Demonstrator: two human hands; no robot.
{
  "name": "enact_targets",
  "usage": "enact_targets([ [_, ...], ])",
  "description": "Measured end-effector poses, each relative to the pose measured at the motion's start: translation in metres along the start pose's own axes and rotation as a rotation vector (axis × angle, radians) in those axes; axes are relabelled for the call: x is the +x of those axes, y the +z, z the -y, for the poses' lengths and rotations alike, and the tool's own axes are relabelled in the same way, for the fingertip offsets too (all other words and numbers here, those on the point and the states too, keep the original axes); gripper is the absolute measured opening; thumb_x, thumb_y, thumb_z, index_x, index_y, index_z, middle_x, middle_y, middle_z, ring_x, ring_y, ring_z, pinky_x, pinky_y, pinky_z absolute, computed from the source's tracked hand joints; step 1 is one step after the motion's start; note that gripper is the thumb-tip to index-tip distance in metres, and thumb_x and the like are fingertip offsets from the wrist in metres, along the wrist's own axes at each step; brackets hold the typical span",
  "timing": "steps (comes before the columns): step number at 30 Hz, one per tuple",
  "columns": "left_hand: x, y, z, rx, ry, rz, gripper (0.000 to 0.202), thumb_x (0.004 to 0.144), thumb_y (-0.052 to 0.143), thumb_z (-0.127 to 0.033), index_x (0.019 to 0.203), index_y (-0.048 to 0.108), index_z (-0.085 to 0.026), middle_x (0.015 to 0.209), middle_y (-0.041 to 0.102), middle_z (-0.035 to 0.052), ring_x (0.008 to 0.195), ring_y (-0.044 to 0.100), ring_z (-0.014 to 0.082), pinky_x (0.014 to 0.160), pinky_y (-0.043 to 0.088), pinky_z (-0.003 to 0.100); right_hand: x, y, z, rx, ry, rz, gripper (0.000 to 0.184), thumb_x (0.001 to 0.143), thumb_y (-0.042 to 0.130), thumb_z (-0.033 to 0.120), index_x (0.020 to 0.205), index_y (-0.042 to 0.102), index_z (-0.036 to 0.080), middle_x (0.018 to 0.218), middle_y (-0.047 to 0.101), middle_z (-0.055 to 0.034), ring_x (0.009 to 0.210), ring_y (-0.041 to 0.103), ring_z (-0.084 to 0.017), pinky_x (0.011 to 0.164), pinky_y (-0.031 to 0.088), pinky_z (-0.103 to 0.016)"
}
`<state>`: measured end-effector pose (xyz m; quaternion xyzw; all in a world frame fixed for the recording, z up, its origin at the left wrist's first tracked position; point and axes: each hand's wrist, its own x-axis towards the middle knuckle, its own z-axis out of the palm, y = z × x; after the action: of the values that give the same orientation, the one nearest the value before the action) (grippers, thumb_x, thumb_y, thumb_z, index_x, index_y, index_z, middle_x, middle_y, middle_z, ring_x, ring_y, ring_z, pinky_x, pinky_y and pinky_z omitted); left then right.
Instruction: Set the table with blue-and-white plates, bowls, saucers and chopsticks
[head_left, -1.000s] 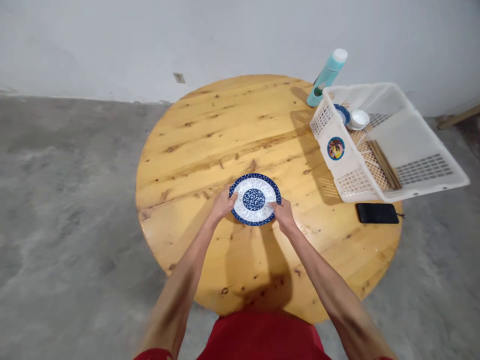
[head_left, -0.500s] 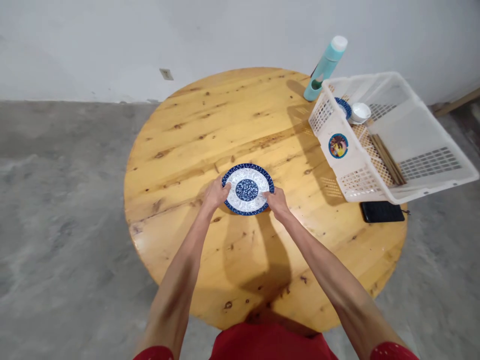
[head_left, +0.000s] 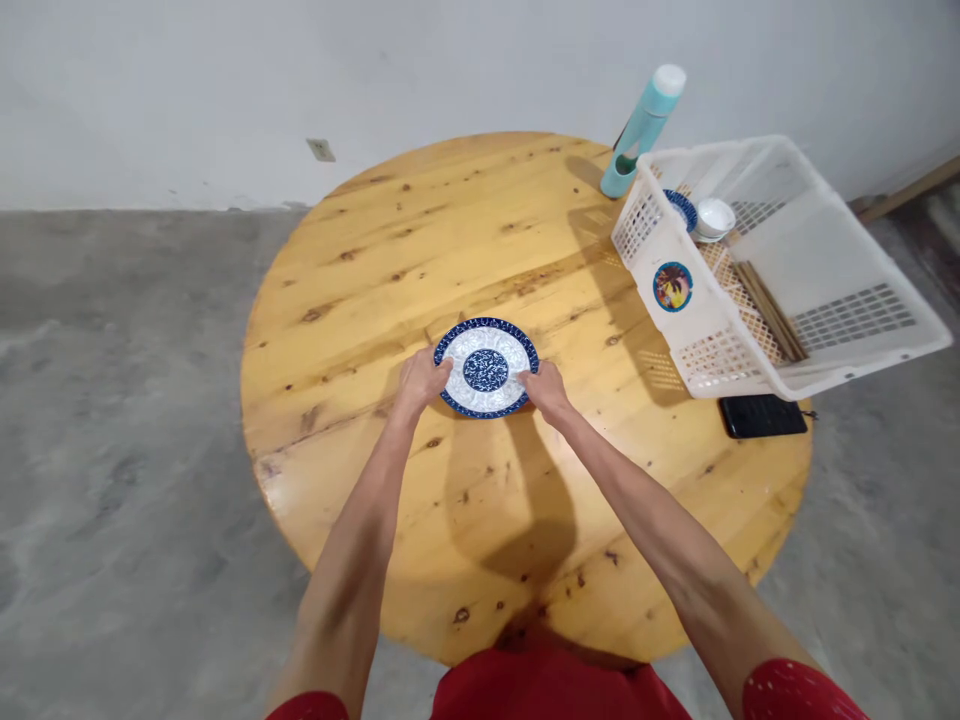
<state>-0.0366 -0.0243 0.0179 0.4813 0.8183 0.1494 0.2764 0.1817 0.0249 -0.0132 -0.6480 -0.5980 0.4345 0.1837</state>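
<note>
A round plate with a dark blue rim, a white band and a blue patterned centre is between my two hands, over the middle of the table. My left hand grips its left edge, thumb on top and fingers under the rim. On the opposite edge, my right hand pinches the rim in the same way. The fingers beneath the plate are hidden. Whether the plate touches the wood or is slightly raised, I cannot tell.
The round wooden table carries a white plastic basket at right, holding a blue plate, white bowls and chopsticks. A turquoise bottle stands behind it; a black phone lies before it.
The view has shifted slightly, so the plate and both hands appear a little higher and further left. Both hands keep their grip on the plate.
</note>
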Motion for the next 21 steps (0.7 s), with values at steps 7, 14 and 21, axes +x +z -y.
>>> enact_targets([
  [7,-0.014,0.003,0.008,-0.058,0.053,-0.037,0.036,0.093,0.045,-0.046,0.099,0.065,-0.017,0.101,0.073,0.012,0.095,0.067,0.028,0.079,0.046,0.031,-0.009,-0.01,-0.001,0.001,-0.036,0.06,0.031,0.084,0.058,0.04,0.096,0.07,0.014,0.082,0.071,-0.0067,0.084,0.064,-0.024,0.078,0.051,-0.033],
  [14,-0.045,-0.003,0.008,-0.013,-0.079,-0.214,0.031,0.092,0.048,-0.05,0.095,0.06,-0.021,0.1,0.073,0.0086,0.097,0.066,0.0263,0.079,0.043,0.032,-0.026,-0.037,0.009,-0.287,-0.069,-0.058,0.039,0.092,0.052,0.055,0.094,0.066,0.018,0.091,0.07,-0.0087,0.09,0.063,-0.024,0.083,0.045,-0.034],
  [21,-0.044,-0.009,-0.003,0.105,-0.084,-0.175,0.025,0.09,0.05,-0.046,0.088,0.058,-0.022,0.093,0.073,0.0087,0.093,0.067,0.0286,0.074,0.041,0.033,-0.029,-0.036,0.019,-0.429,-0.073,-0.075,0.029,0.094,0.051,0.045,0.087,0.062,0.02,0.087,0.07,-0.0089,0.088,0.064,-0.026,0.078,0.044,-0.033],
])
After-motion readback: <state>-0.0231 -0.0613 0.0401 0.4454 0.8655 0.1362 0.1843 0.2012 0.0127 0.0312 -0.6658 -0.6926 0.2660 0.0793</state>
